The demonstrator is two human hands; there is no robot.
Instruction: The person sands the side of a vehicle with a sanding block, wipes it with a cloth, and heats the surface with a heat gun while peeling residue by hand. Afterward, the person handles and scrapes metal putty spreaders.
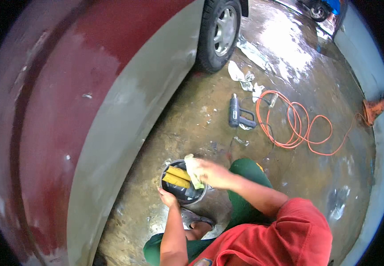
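A round dark bucket [184,199] stands on the wet floor between my legs and the car. Inside it lie two yellow blocks [177,177] side by side, with a dark item beside them. My left hand [169,197] touches the bucket's near left rim, its fingers partly hidden by the edge. Over the right side of the bucket, my right hand [212,174] is closed on a pale yellowish cloth [193,170], which hangs down into the opening.
A red and grey car panel [125,93] fills the left, with a wheel [220,33] beyond. On the floor lie a heat gun [235,111], a coiled orange cord [296,128] and crumpled plastic scraps [240,75]. A pale wall [365,53] runs along the right.
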